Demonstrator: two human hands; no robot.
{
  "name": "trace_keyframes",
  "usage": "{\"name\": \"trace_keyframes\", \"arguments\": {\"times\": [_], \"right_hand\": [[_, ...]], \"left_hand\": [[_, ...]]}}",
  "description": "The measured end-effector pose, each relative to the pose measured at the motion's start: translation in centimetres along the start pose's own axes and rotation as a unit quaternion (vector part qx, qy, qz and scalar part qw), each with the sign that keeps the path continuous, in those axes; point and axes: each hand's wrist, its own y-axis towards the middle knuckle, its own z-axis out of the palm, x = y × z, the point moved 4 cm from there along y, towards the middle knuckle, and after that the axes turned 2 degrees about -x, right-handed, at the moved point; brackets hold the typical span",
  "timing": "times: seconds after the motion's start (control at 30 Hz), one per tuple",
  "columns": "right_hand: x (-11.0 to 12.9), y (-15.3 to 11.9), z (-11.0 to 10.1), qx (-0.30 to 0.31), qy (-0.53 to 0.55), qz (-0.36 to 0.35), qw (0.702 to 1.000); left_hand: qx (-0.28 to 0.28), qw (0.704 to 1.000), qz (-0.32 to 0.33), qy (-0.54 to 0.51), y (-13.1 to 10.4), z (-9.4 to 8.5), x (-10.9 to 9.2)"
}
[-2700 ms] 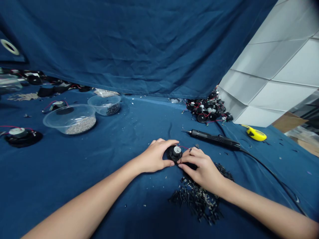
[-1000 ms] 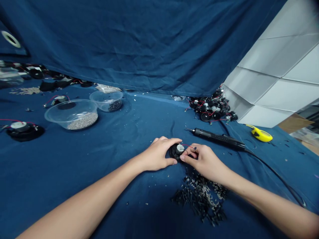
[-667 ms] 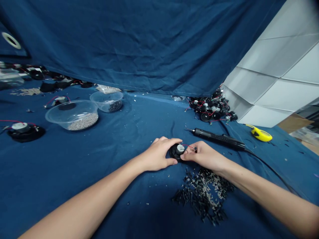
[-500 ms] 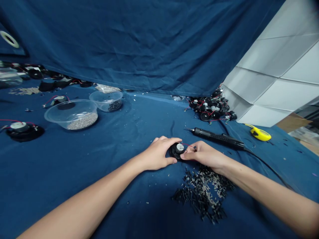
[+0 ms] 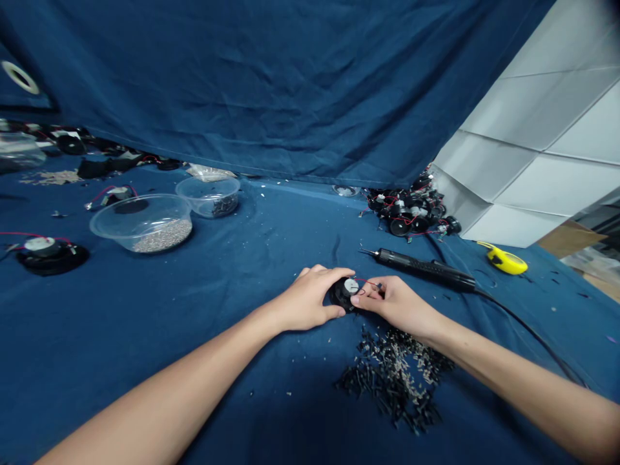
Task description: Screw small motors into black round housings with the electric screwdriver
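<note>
A small motor with a pale round top [image 5: 351, 286] sits in a black round housing [image 5: 340, 294] on the blue cloth, and a red wire leaves it to the right. My left hand [image 5: 310, 300] grips the housing from the left, thumb at the near side and fingers over the far side. At its right edge, my right hand [image 5: 394, 300] is closed in a pinch, thumb tip against the motor. The red wire runs to these fingers; what they pinch is hidden. Just below my right hand lies a heap of black and silver screws [image 5: 387, 381].
A black electric screwdriver [image 5: 426, 268] with its cable lies beyond my right hand, near a yellow tape measure [image 5: 506, 259]. Several similar motors [image 5: 411, 216] are piled by white boxes [image 5: 547, 174]. Clear bowls [image 5: 109, 223] with small metal parts stand left, beside another motor [image 5: 46, 252].
My right hand has shifted slightly, its fingers curling a little differently beside the motor. My left hand keeps its grip. The view has moved very slightly.
</note>
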Motion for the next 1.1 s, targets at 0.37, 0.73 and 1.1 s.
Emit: {"name": "trace_keyframes", "arguments": {"times": [0.37,0.73,1.1], "right_hand": [[0.1,-1.0,-0.2,-0.01,0.054,0.053,0.997],[-0.5,-0.5,-0.2,0.022,0.122,0.074,0.99],[1.6,-2.9,-2.7,-0.169,-0.188,-0.149,0.956]], "left_hand": [[-0.101,0.993,0.066,0.021,-0.7,-1.0,-1.6],[-0.129,0.959,0.191,0.166,-1.4,-1.2,-4.0],[-0.153,0.97,0.119,0.15,-1.1,-0.5,-3.8]]}}
